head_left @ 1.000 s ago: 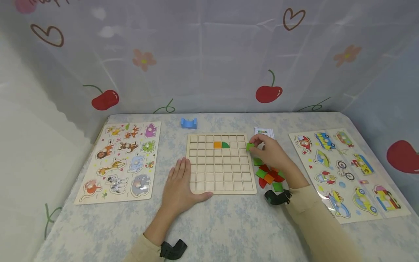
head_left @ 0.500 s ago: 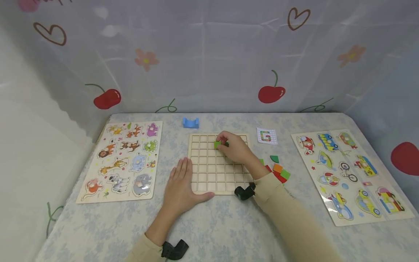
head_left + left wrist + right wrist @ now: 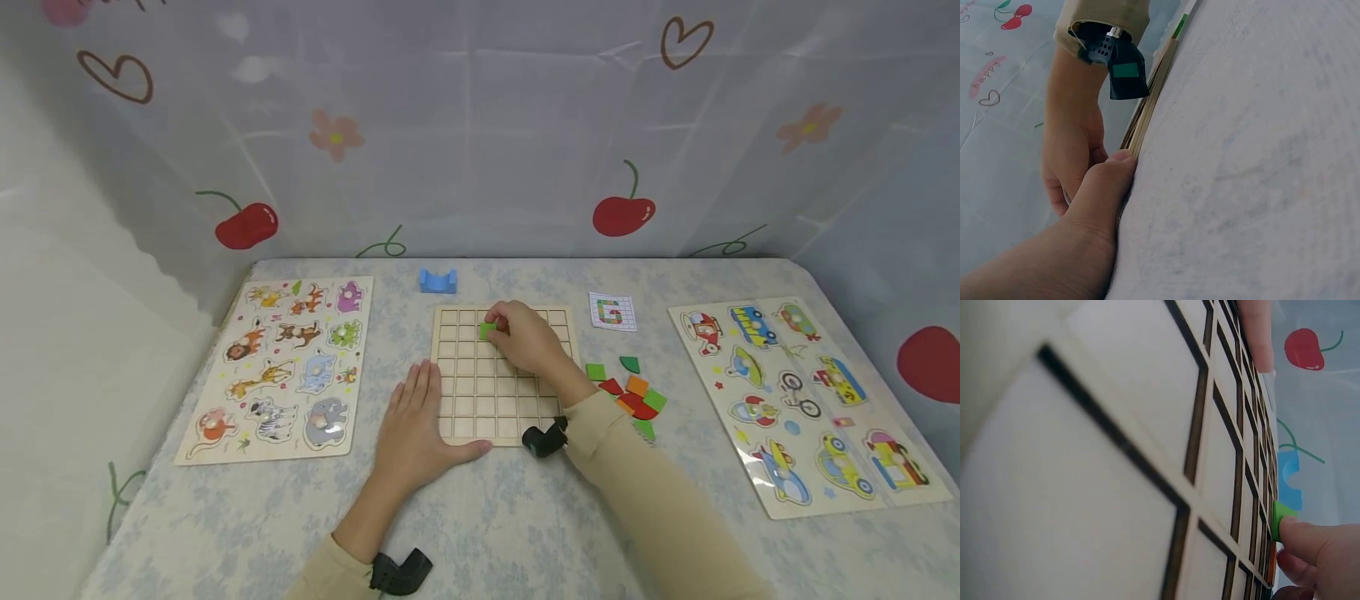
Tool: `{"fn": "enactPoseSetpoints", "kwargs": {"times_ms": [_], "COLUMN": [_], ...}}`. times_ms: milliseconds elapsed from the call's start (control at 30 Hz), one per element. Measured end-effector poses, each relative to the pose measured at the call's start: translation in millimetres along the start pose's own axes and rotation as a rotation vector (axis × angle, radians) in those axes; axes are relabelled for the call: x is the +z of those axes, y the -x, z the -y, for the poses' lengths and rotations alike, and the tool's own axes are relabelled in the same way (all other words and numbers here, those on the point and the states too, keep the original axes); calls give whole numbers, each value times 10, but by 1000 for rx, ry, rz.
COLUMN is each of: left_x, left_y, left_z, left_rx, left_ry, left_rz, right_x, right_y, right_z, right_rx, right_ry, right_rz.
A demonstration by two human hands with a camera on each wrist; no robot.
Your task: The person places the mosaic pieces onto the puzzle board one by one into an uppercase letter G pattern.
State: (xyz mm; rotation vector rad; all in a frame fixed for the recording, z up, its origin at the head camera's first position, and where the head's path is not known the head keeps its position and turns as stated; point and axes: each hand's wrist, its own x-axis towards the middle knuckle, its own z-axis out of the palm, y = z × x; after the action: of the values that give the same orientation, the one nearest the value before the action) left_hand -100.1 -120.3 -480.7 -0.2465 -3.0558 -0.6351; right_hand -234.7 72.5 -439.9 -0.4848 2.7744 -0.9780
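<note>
A wooden grid board [image 3: 465, 387] lies at the middle of the table. My right hand [image 3: 531, 340] reaches over its upper rows and pinches a light green square tile [image 3: 487, 332] between thumb and fingertips. In the right wrist view the green tile [image 3: 1281, 515] stands tilted at a cell, with an orange tile [image 3: 1271, 564] in the board beside it. That orange tile is hidden by my right hand in the head view. My left hand [image 3: 414, 429] lies flat at the board's lower left, fingers straight along the left edge and thumb along the near edge.
Right of the board lies a loose pile of red, orange and green tiles [image 3: 636, 398]. Behind it is a small pattern card [image 3: 612, 312]. An animal puzzle board [image 3: 281, 375] is at left, a vehicle puzzle board [image 3: 795, 408] at right, a blue block [image 3: 438, 282] behind.
My right hand has carried the green tile from beside the pile leftward over the board, to a cell in an upper row. My left hand stays at the board's edge.
</note>
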Motion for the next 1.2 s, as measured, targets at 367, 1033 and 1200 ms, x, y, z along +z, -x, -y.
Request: {"fn": "enactPoseSetpoints", "kwargs": {"times_ms": [367,1033,1200], "left_x": [8,28,28], "left_y": [-3,-4,-1], "left_z": [5,10,16], "left_rx": [-2,-8,-11], "left_ry": [-1,2,8], "left_rz": [9,11,17], "right_x": [16,-160,-389], "right_y": [9,214,436], "right_z": [28,24,-132], "right_rx": [17,-17,46], "right_ry": [50,125,97], "right_rz": [8,57,83]}}
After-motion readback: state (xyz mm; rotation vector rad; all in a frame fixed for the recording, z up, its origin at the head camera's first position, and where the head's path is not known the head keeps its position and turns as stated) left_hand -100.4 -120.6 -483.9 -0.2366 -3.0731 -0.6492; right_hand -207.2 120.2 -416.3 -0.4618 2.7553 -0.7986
